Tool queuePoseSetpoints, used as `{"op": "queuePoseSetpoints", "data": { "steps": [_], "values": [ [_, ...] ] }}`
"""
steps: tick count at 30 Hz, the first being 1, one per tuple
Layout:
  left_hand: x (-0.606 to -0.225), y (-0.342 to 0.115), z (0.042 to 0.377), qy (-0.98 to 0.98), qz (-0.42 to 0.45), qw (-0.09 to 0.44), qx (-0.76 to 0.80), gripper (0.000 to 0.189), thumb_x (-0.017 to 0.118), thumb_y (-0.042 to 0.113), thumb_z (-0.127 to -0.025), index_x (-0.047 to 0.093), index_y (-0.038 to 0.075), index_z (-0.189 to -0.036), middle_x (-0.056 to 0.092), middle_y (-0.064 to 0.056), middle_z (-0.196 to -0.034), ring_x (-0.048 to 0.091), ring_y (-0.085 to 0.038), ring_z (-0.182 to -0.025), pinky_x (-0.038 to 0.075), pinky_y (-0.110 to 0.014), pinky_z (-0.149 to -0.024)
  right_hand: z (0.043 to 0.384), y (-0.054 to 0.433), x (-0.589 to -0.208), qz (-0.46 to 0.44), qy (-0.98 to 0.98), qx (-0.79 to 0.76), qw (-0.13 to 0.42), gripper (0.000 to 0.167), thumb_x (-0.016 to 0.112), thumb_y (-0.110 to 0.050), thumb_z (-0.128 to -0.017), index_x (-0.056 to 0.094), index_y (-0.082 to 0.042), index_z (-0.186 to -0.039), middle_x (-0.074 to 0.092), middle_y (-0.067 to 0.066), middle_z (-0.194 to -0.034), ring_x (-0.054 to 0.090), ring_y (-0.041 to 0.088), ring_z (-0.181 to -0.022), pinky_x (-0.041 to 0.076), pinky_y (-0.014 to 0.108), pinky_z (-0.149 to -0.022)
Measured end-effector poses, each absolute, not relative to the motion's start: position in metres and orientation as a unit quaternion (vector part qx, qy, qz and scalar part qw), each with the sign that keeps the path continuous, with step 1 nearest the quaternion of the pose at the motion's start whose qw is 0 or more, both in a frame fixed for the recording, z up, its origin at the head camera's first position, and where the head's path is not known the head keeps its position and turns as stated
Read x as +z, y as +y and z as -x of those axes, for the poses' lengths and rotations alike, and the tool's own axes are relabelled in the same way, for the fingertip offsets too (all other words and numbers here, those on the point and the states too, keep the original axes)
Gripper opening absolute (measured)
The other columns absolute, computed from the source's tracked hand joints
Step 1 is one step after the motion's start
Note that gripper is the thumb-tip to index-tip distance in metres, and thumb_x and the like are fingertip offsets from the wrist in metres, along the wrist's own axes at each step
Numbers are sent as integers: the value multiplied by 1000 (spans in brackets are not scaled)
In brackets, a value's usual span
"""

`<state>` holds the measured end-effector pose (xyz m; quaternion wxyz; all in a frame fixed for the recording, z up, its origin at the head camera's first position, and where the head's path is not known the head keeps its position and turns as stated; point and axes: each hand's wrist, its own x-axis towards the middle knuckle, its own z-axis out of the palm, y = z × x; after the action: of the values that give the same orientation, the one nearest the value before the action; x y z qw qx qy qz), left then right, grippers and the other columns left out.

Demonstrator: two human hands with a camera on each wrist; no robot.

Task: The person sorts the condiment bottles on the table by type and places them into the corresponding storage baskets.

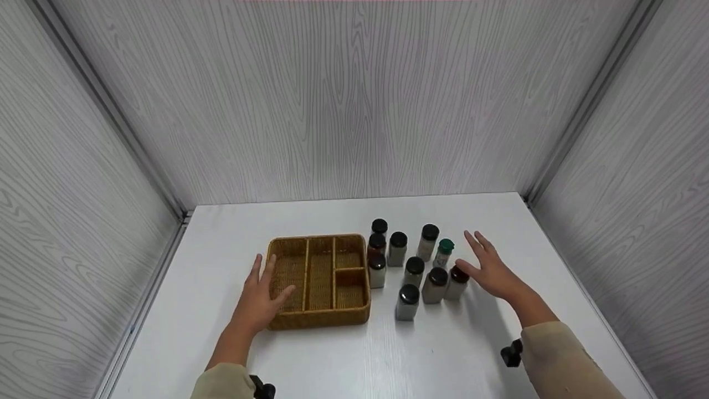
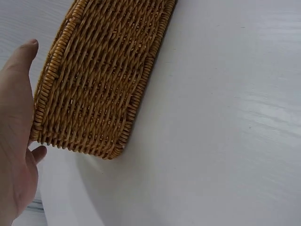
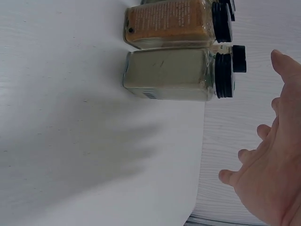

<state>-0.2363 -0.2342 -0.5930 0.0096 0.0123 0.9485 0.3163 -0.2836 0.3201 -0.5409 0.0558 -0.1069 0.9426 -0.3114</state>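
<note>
A brown wicker basket [image 1: 318,320] with several compartments stands left of centre on the white table. My left hand [image 1: 256,305] is at its left end, fingers spread, the thumb reaching over the front left corner. Seen from the left wrist, that hand [image 2: 16,127] lies right along the woven side [image 2: 101,75]. My right hand [image 1: 496,277] hovers with fingers spread by the rightmost jar [image 1: 457,285], holding nothing. In the right wrist view, a glass jar of pale powder [image 3: 169,75] stands beside one of orange-brown powder [image 3: 164,23], both black-capped.
Several more black-capped spice jars [image 1: 407,307] stand upright in a loose group right of the basket, some close against its right side. Among them is a green-capped bottle [image 1: 444,254]. Grey wood-grain panels [image 1: 354,111] enclose the table at the back and sides.
</note>
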Motion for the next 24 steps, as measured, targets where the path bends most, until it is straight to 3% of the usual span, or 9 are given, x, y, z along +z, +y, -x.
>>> {"op": "queuePoseSetpoints", "data": {
  "steps": [4, 8, 17, 21, 24],
  "values": [
    [-601, -235, 231, 929, 4, 32, 368, 110, 67, 65, -101, 0, 21, -177, -12, -13, -185, 15, -52, -167, 31, -71, -129, 279, 328, -549, 104, 917, -377, 74, 87, 58, -51, -111, 11, -18, -177, 6, 25, -182, 9, 54, -167, 17, 78, -130],
    [-606, -234, 228, 911, 4, 48, 410, 120, 74, 63, -97, -6, 20, -176, -10, -12, -185, 9, -49, -169, 23, -70, -133, 274, 333, -556, 94, 889, -437, 97, 89, 66, -45, -109, 16, -17, -176, 14, 20, -183, 13, 52, -168, 20, 74, -132],
    [-609, -235, 226, 887, 12, 85, 454, 136, 83, 61, -90, -13, 17, -175, -14, -13, -184, -1, -46, -171, 16, -69, -135, 269, 331, -569, 118, 858, -487, 109, 78, 75, -17, -104, 33, -9, -170, 31, 24, -177, 21, 54, -165, 33, 66, -130],
    [-607, -236, 226, 887, 10, 99, 450, 138, 85, 59, -90, -15, 15, -174, -15, -16, -184, -3, -49, -170, 17, -70, -134, 269, 329, -575, 112, 863, -482, 105, 74, 74, -12, -104, 37, -8, -168, 38, 26, -172, 29, 56, -162, 50, 48, -121],
    [-606, -236, 226, 887, 11, 105, 449, 141, 86, 59, -89, -17, 15, -174, -16, -17, -183, -3, -49, -169, 17, -70, -134, 269, 326, -576, 102, 867, -477, 102, 69, 74, -10, -104, 42, -7, -165, 44, 26, -169, 37, 55, -158, 54, 38, -116]
  ]
}}
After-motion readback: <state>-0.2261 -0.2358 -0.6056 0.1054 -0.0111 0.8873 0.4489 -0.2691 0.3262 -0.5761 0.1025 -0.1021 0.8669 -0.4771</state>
